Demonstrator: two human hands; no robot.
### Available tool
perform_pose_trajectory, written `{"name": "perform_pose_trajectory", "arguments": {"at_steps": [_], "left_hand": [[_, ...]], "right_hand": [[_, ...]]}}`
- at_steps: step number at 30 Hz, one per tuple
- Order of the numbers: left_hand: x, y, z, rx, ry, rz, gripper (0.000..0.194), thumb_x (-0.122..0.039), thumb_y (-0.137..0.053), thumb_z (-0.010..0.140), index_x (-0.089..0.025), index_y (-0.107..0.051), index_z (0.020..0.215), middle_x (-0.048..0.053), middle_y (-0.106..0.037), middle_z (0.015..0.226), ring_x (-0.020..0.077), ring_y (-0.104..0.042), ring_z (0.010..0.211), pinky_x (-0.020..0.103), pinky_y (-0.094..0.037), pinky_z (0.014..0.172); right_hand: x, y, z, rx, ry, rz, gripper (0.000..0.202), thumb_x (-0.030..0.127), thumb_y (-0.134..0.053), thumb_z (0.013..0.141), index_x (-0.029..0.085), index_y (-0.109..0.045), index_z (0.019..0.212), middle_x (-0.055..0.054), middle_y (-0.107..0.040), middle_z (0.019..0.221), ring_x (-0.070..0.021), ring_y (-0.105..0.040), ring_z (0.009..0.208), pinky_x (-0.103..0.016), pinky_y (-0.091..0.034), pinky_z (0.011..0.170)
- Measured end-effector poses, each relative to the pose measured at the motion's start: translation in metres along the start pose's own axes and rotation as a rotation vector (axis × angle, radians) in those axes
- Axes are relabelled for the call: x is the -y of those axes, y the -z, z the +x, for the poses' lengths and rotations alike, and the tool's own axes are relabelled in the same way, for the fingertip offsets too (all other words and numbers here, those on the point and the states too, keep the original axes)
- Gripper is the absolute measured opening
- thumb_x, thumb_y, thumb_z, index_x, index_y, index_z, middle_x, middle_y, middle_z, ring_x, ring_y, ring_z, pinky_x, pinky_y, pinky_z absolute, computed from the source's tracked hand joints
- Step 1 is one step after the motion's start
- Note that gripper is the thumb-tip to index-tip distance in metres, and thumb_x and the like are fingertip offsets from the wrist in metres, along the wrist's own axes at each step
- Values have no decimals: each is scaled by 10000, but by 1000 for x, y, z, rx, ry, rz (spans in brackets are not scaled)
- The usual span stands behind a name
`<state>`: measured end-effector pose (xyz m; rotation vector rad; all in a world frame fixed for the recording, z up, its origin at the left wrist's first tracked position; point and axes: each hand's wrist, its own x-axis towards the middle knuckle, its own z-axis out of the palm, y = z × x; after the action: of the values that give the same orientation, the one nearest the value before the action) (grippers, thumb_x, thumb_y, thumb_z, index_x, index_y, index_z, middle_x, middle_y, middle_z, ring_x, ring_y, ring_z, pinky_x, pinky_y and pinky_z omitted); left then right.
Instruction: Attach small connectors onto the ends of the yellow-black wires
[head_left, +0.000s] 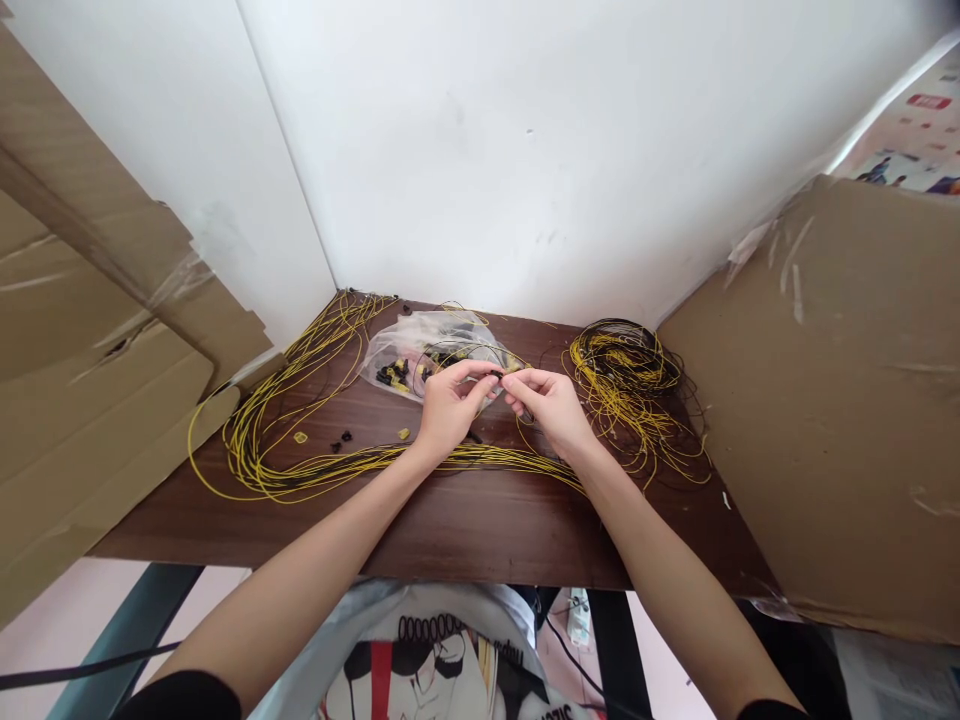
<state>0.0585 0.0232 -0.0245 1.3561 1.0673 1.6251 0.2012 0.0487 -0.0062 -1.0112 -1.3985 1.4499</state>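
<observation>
- Currently mid-handwork, I'd judge: both hands are working a small black piece [496,374] between the fingertips, above the bench [480,540].
- Left hand [452,402]: thumb and finger pinched shut on its left end.
- Right hand [553,408]: same pinch at the other end; can't tell if a wire is in there too.
- Plastic bag [442,325] of black and yellow bits just beyond the hands; wire bundle [337,466] runs under the wrists; wire coil [630,365] right of the right hand.
- Next move probably calls for steady left grip, fine right-hand push or pull, both ends kept in line.
</observation>
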Motion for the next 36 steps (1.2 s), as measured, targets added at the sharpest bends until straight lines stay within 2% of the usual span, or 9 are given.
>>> {"name": "perform_pose_trajectory", "arguments": {"at_steps": [9, 17, 20, 23, 29, 32, 36], "left_hand": [[0, 0, 0, -16, -44, 35, 136, -206, -638, 765, -143, -710, 861, 52, -691, 859, 104, -606, 607, 241, -534, 626], [0, 1, 1, -20, -112, 66, 133, -186, -626, 776, -158, -728, 858, 53, -700, 845, 110, -607, 635, 234, -522, 620], [2, 2, 2, -32, -105, 65, 139, -187, -626, 776, -159, -731, 863, 52, -696, 838, 110, -607, 615, 240, -525, 609], [2, 2, 2, -56, -89, 49, 140, -196, -637, 767, -157, -731, 865, 50, -695, 839, 109, -607, 603, 242, -529, 600], [3, 0, 2, -90, -63, 39, 142, -210, -658, 751, -145, -728, 856, 54, -705, 852, 106, -609, 601, 235, -537, 597], [4, 0, 2, -86, -55, 39, 157, -232, -663, 751, -145, -727, 864, 58, -710, 873, 112, -616, 616, 241, -546, 611], [5, 0, 1, -76, -43, 30, 178, -254, -663, 750, -148, -726, 878, 61, -712, 887, 123, -626, 641, 252, -553, 631]], "right_hand": [[3, 3, 1, 6, -79, 102, 257, 366, -784, 617, 138, -688, 686, 0, -616, 577, -61, -493, 498, -194, -366, 473], [8, 3, -2, 72, -153, 147, 309, 392, -783, 610, 143, -672, 756, -35, -677, 684, -94, -584, 544, -217, -418, 502], [8, 2, -2, 43, -64, 87, 329, 392, -782, 608, 159, -658, 805, -20, -669, 678, -101, -581, 535, -225, -418, 493], [6, 1, -4, 12, 69, -66, 314, 365, -769, 629, 166, -649, 841, -12, -655, 674, -111, -577, 553, -245, -450, 528], [2, 1, -6, -106, 305, -397, 176, 320, -661, 746, 159, -668, 817, -41, -660, 724, -132, -569, 608, -271, -464, 585], [4, 1, -8, -127, 381, -509, 146, 299, -607, 789, 169, -670, 802, -48, -668, 757, -139, -571, 626, -275, -460, 593], [8, 0, -9, -117, 412, -573, 132, 273, -571, 809, 177, -657, 777, -40, -654, 748, -139, -558, 634, -274, -448, 600]]}}
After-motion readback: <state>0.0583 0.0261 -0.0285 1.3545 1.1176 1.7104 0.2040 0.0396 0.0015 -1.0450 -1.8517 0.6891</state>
